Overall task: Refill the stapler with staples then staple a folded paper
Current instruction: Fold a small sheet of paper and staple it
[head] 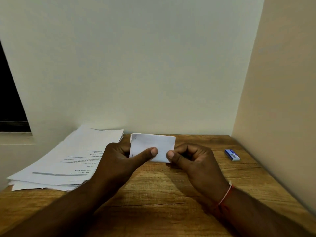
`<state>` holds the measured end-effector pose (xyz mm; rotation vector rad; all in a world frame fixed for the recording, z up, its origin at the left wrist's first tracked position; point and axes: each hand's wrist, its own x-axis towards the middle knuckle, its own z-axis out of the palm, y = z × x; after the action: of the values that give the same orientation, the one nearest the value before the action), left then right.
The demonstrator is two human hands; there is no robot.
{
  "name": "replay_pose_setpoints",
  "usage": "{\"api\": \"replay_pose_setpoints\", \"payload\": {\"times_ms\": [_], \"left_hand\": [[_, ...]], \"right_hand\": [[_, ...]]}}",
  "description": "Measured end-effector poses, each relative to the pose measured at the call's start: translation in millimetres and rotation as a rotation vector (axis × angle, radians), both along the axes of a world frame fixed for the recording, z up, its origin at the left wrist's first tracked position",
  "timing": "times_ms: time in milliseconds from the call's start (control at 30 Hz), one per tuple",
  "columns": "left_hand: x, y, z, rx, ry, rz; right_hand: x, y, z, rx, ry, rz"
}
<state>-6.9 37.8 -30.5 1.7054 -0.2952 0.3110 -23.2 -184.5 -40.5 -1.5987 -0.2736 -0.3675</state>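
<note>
I hold a small folded white paper (153, 143) upright above the middle of the wooden table (153, 194). My left hand (119, 161) grips its left side, thumb pressed on the front face. My right hand (193, 161) pinches its lower right corner. Two thin dark staple lines show along the paper's left edge. A small blue staple box (232, 155) lies on the table to the right of my right hand. No stapler shows in the head view.
A loose stack of printed sheets (68, 161) lies on the table's left side, reaching the back wall. A beige wall (282, 117) borders the table on the right. A dark window opening (10, 103) is at far left.
</note>
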Motion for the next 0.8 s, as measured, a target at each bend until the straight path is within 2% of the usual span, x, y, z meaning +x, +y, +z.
{"api": "replay_pose_setpoints", "payload": {"times_ms": [367, 633, 700, 733, 800], "left_hand": [[5, -2, -1, -0.210, -0.015, 0.029], [9, 3, 0, -0.277, -0.055, 0.028], [10, 5, 3, -0.223, -0.088, 0.039], [12, 8, 3, -0.128, -0.134, 0.058], [12, 14, 4, 0.183, -0.284, 0.105]], "right_hand": [[1, -1, -2, -0.039, -0.017, -0.041], [0, -2, 0, 0.000, -0.019, -0.058], [-2, -3, 1, -0.028, -0.021, -0.071], [-2, -3, 0, -0.063, -0.032, -0.085], [-2, -3, -1, -0.163, -0.062, -0.107]]}}
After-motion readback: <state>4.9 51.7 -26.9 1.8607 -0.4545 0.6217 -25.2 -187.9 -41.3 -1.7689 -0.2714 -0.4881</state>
